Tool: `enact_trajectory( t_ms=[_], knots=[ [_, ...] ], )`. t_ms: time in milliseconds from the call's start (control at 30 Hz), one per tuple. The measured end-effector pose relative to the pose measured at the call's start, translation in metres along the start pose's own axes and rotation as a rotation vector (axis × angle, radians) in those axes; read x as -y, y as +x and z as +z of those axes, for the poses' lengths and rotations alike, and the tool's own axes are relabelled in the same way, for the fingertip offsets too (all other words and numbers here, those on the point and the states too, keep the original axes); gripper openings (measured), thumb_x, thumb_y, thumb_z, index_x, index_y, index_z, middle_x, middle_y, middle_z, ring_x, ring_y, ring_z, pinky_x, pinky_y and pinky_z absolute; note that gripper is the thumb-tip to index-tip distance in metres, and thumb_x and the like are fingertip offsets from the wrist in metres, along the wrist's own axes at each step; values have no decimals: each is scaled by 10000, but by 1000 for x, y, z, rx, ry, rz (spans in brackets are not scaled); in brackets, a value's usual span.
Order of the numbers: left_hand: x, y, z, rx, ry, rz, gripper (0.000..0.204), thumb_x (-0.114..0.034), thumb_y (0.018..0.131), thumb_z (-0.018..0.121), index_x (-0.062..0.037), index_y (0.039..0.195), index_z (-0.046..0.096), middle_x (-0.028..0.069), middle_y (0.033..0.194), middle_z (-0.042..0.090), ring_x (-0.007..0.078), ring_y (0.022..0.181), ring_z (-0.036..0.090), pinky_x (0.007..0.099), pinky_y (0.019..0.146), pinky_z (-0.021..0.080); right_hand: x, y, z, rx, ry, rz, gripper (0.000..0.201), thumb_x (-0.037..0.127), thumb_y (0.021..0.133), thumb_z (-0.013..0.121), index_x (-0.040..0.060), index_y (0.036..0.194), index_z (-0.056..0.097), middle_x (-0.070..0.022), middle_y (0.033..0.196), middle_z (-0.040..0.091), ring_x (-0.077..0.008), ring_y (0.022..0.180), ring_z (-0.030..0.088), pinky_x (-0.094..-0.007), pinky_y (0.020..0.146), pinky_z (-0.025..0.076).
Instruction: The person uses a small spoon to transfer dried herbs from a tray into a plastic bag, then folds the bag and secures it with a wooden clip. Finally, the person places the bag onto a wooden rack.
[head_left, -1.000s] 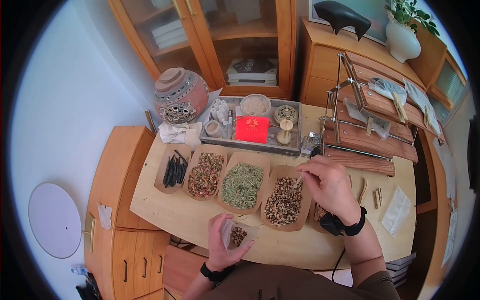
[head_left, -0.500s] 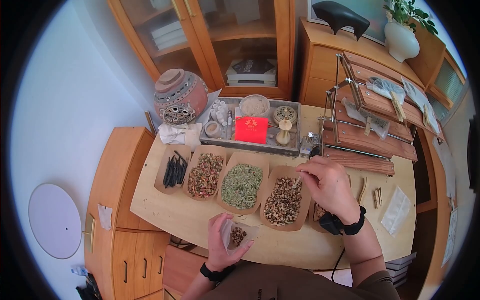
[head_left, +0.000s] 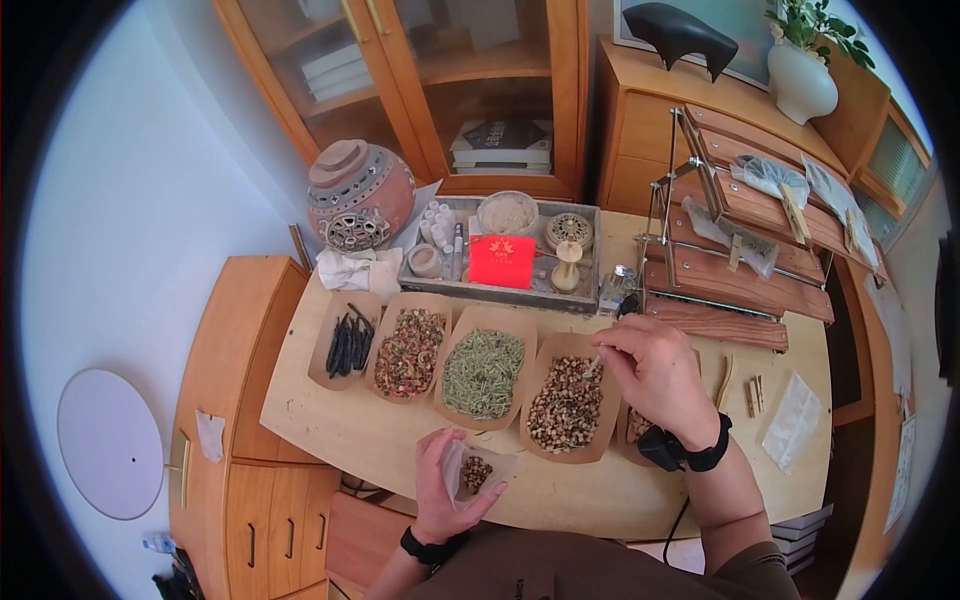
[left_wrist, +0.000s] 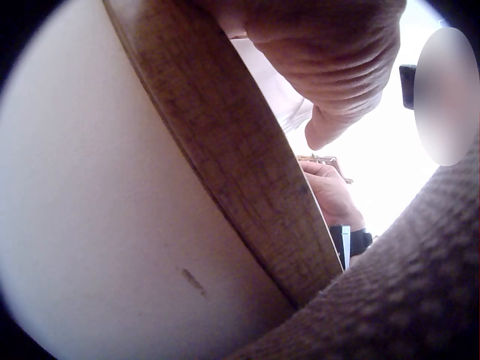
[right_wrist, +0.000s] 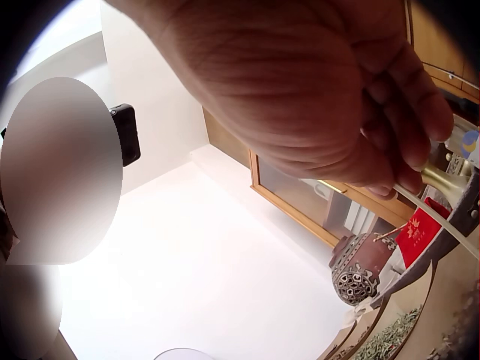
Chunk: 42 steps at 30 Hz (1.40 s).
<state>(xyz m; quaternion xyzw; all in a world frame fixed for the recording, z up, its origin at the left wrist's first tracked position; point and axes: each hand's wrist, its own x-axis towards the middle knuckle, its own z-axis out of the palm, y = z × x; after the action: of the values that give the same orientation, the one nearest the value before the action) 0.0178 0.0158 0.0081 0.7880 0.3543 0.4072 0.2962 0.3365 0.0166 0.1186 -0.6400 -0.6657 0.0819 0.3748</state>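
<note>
In the head view my left hand [head_left: 440, 492] holds a small clear plastic bag [head_left: 500, 466], its mouth spread, with brown dried pieces [head_left: 477, 472] inside. My right hand [head_left: 655, 368] is over the right side of a brown paper tray [head_left: 612, 425] filled with chopped brown-and-cream dried pieces [head_left: 565, 412]. Thumb and fingers pinch a thin pale stick [right_wrist: 439, 216], seen clearly in the right wrist view. Its lower end meets the pieces in the tray. The left wrist view shows the left hand [left_wrist: 330, 56] above the table edge [left_wrist: 225, 165], the bag mostly hidden.
Paper trays hold green dried stems [head_left: 485, 372], reddish mixed petals [head_left: 410, 350] and dark pods [head_left: 350, 343]; another sits partly under my right wrist. Behind are a grey tray [head_left: 500, 295] with a red packet [head_left: 503, 262] and a tiered wooden rack [head_left: 740, 280]. An empty bag [head_left: 792, 422] lies right.
Both hands stay almost in place, the left on the bag and the right on the pale stick at the tray. The head view shifts only slightly.
</note>
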Motion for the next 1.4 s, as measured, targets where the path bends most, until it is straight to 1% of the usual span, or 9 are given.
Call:
enact_trajectory(
  t_ms=[500, 600, 733, 900, 967, 1100, 1233, 1333, 1400],
  knots=[
    [2, -3, 0, 6, -13, -13, 928, -219, 738, 923, 9, 1472, 403, 155, 1321, 489, 283, 1203, 538, 405, 1041, 459, 3, -1, -3, 28, -13, -10, 111, 29, 875, 706, 38, 962, 774, -128, 896, 705, -365, 854, 685, -452, 746, 559],
    [4, -3, 1, 7, -15, -13, 933, -227, 743, 925, 12, 1475, 399, 157, 1316, 492, 286, 1206, 540, 409, 1044, 458, 3, 0, -2, -3, 8, -42, 108, 30, 872, 708, 38, 959, 772, -130, 877, 697, -364, 839, 683, -454, 741, 556],
    [1, -1, -2, 22, 31, -4, 946, -239, 744, 932, 12, 1480, 393, 158, 1309, 497, 292, 1206, 542, 415, 1047, 458, 3, 1, -1, 9, -19, -58, 98, 41, 872, 716, 40, 953, 771, -132, 858, 687, -358, 826, 683, -453, 714, 552],
    [6, -6, 2, 10, -5, 0, 945, -227, 738, 933, 12, 1479, 398, 161, 1306, 495, 296, 1203, 543, 417, 1046, 458, 3, -2, -4, 6, -51, -98, 86, 49, 874, 720, 45, 944, 771, -126, 853, 687, -351, 821, 685, -450, 696, 551],
    [5, -2, -1, -10, -14, -10, 942, -223, 738, 932, 13, 1479, 399, 162, 1304, 495, 297, 1200, 544, 415, 1043, 459, 5, -1, 0, 11, -37, -67, 74, 50, 874, 721, 45, 931, 768, -123, 853, 689, -348, 816, 683, -449, 701, 553],
    [1, 4, -1, 19, 45, 30, 915, -221, 739, 930, 11, 1457, 412, 163, 1290, 498, 292, 1172, 550, 408, 1020, 468, 0, 0, 2, -27, -63, -96, 74, 49, 870, 724, 29, 930, 764, -131, 852, 688, -358, 808, 672, -451, 703, 553],
    [0, 0, -2, 14, 50, -8, 893, -231, 734, 929, 11, 1430, 425, 165, 1277, 504, 292, 1157, 550, 410, 1010, 469, 1, 2, 0, -59, -40, -103, 75, 44, 867, 724, 25, 928, 762, -132, 846, 685, -359, 810, 668, -455, 700, 551],
    [3, 0, -1, 11, 41, -10, 913, -247, 722, 935, 13, 1430, 421, 167, 1268, 505, 294, 1164, 543, 413, 1018, 462, 0, 2, 0, 8, -68, -68, 88, 49, 862, 729, 38, 940, 770, -129, 851, 689, -352, 807, 675, -443, 700, 555],
    [3, 4, -2, -3, 25, 7, 919, -251, 718, 938, 13, 1430, 419, 166, 1264, 504, 293, 1172, 537, 413, 1024, 458, 2, 2, 0, -7, -71, -81, 93, 52, 860, 734, 41, 944, 772, -126, 848, 689, -348, 803, 677, -438, 700, 558]
  ],
)
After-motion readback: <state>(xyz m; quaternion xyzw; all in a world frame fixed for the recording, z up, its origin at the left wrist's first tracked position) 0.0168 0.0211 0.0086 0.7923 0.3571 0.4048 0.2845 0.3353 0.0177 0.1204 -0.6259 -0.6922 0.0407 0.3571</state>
